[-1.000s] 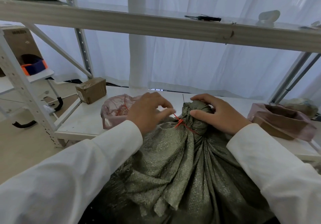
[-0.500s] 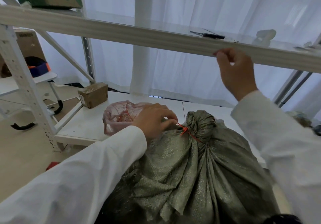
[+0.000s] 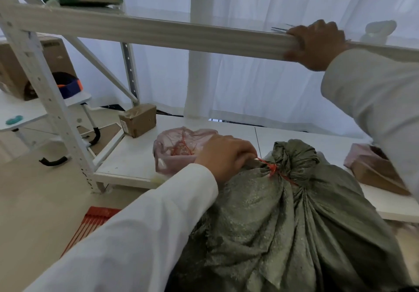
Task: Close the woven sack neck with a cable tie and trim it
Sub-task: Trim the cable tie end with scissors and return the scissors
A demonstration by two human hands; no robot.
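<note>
An olive-green woven sack (image 3: 283, 223) stands in front of me, its bunched neck (image 3: 294, 158) cinched by a red cable tie (image 3: 272, 169). My left hand (image 3: 224, 155) sits just left of the neck, fingers pinched on the tie's tail. My right hand (image 3: 315, 44) is raised onto the upper shelf beam (image 3: 158, 33), fingers curled over its edge. Thin dark tips (image 3: 280, 28) stick out left of that hand; what lies under the palm is hidden.
On the lower white shelf (image 3: 127, 164) lie a pink plastic bag (image 3: 167, 155) holding red ties and a small cardboard box (image 3: 138, 119). A brown box (image 3: 376, 174) sits at right. A bundle of red cable ties (image 3: 90, 221) lies on the floor.
My right hand left the sack neck and rose to the upper shelf, settling where a dark-handled tool lay. My left hand kept its grip on the tie tail.
</note>
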